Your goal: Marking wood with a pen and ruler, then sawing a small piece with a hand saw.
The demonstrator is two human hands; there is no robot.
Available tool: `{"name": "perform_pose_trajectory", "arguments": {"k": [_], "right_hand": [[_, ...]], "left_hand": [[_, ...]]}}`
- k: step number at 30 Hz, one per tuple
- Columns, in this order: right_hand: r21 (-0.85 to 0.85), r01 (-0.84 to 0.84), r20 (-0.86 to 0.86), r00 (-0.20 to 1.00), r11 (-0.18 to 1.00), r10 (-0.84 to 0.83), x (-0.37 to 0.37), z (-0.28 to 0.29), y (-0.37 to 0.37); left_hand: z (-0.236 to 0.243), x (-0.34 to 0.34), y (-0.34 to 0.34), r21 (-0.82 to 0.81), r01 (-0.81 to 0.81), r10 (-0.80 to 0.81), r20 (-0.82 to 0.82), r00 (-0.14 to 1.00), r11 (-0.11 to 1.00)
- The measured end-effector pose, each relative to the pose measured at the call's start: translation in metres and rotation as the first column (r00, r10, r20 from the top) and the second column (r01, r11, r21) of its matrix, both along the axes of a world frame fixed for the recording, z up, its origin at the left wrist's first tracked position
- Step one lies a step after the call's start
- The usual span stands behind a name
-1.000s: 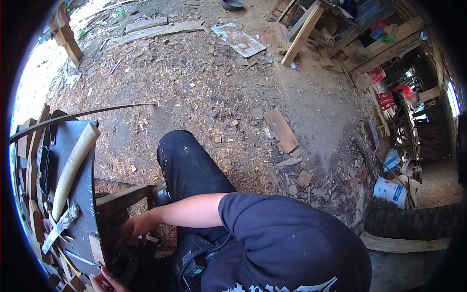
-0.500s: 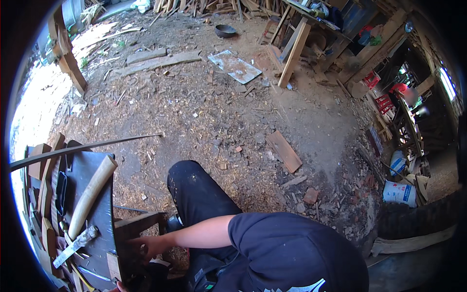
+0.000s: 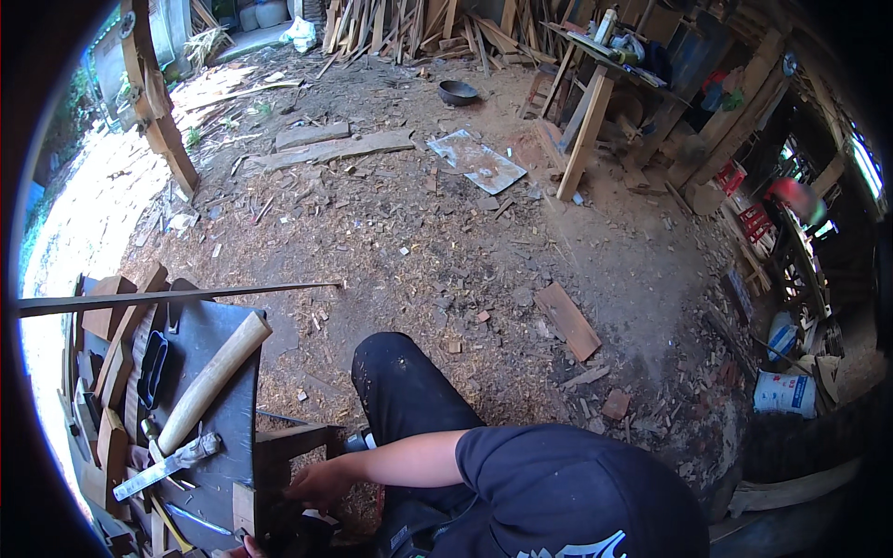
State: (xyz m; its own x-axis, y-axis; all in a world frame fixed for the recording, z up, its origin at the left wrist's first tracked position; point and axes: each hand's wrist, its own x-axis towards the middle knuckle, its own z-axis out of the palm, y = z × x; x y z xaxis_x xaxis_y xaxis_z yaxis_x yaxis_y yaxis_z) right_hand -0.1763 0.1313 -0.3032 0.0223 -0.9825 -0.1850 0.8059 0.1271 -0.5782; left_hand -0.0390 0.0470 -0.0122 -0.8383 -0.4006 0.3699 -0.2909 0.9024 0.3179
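Pale wood block (image 3: 243, 508) — near both hands (image 3: 316, 484), at tabletop edge (image 3: 249, 418).

White lettering (image 3: 609, 543) ran across the front of the dark shirt (image 3: 577, 484), cut off by the lower border of the view and too partial to read. Red and blue print (image 3: 793, 383) marked a white sack (image 3: 784, 394) near the floor's (image 3: 642, 270) right edge, its characters too small to make out.

Woodworking shop, leaning boards (image 3: 379, 30), scattered shavings (image 3: 312, 367)
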Motion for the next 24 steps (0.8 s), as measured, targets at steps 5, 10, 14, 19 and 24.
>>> {"name": "perform_pose_trajectory", "arguments": {"k": [5,10,14,19,24], "right_hand": [[-0.051,0.215,-0.429,0.877,0.975,-0.216,0.006,0.011,0.003],[-0.003,0.072,-0.364,0.929,0.997,-0.068,-0.002,0.017,0.011],[-0.12,0.1,-0.467,0.872,0.988,-0.145,-0.001,-0.004,0.003],[0.023,0.235,-0.32,0.922,0.972,-0.216,0.015,0.026,0.006],[-0.017,0.137,-0.369,0.92,0.99,-0.134,0.009,0.038,0.017]], "left_hand": [[0.003,0.0,0.002,-0.017,-0.029,0.03,0.024,0.999,0.999],[0.005,-0.001,0.002,-0.021,-0.027,0.027,-0.002,1.0,0.999],[0.006,-0.003,0.0,0.062,0.014,-0.015,0.009,1.0,0.998],[0.003,-0.002,0.002,-0.006,0.046,-0.046,-0.094,0.995,0.999],[-0.002,-0.005,0.003,0.099,0.043,-0.031,-0.12,0.992,0.994]]}}
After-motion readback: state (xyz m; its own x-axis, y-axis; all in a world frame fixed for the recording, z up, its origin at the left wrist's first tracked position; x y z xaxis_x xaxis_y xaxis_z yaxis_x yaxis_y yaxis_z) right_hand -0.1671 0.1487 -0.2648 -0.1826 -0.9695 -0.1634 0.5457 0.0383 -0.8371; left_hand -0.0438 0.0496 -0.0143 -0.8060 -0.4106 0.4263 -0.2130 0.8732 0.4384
